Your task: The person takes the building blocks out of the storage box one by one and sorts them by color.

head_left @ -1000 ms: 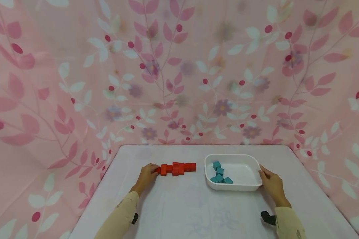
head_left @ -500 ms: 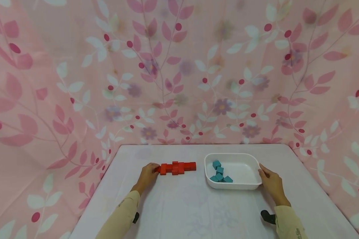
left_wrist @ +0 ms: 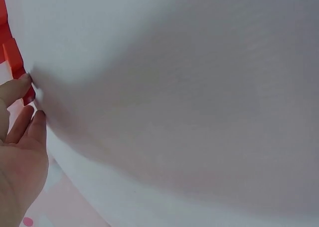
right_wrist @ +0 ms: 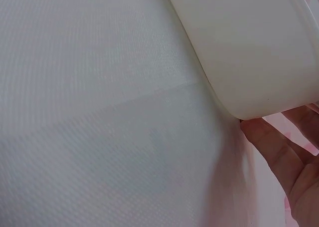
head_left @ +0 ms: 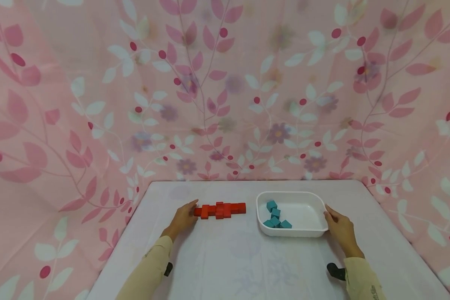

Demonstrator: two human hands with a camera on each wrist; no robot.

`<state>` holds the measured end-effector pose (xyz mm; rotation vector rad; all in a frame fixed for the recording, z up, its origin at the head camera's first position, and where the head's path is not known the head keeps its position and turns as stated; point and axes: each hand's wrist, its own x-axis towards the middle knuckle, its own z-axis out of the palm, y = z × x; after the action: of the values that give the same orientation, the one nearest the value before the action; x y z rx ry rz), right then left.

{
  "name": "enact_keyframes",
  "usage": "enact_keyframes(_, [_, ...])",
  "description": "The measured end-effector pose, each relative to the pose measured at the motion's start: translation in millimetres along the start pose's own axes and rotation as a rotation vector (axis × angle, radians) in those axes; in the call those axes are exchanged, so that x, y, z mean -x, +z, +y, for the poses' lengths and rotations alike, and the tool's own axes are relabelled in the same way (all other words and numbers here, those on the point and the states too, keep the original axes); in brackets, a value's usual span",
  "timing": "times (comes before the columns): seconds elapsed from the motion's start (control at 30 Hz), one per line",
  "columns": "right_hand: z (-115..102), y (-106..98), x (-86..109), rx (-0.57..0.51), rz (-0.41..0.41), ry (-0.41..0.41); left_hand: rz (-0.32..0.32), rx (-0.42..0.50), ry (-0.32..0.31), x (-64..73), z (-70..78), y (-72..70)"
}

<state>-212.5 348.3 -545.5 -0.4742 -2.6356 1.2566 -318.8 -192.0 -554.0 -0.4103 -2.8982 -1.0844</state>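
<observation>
One desk [head_left: 225,262] carried one white tray [head_left: 305,214]. Of two hands, the right hand [head_left: 341,232] gripped the tray's right end; the left hand [head_left: 183,218], well left of the tray, held its fingers parted beside one red block row [head_left: 220,211]. That row, its blocks too merged to count, lay left of the tray. Inside the tray's left part sat five visible teal blocks [head_left: 275,213].

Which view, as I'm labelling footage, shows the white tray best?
The head view: the white tray appears nearly whole, teal cubes inside. The right wrist view shows only part of its outside; the left wrist view, none.
</observation>
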Motion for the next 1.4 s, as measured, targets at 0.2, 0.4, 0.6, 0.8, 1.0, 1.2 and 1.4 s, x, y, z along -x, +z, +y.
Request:
enact_keyframes(0.2, [-1.8,-0.4,-0.1,-0.009,0.002,0.003,-0.010,0.107,-0.041,-7.3,4.9,-2.6])
enact_keyframes(0.4, [-1.8,-0.5,0.1,0.001,0.005,0.002,0.057,0.171,0.076,-22.9,41.4,5.0])
enact_keyframes(0.6, [0.6,-3.0,-0.6,0.017,0.022,-0.019,0.057,0.234,0.218,-38.0,97.7,31.2])
enact_keyframes(0.8, [2.8,-1.7,0.8,0.019,0.015,-0.016,0.002,0.258,0.227,-42.0,140.2,68.6])
enact_keyframes(1.0, [-1.7,-0.5,0.9,-0.019,0.042,-0.022,-0.020,0.211,0.325,-48.5,172.3,98.3])
enact_keyframes(1.2, [-2.3,0.7,0.3,-0.021,0.048,-0.033,-0.099,0.187,0.360,-51.9,197.4,113.7])
enact_keyframes(1.4, [0.0,0.9,0.4,-0.019,0.032,-0.014,-0.154,0.120,0.349,-56.0,209.3,124.6])
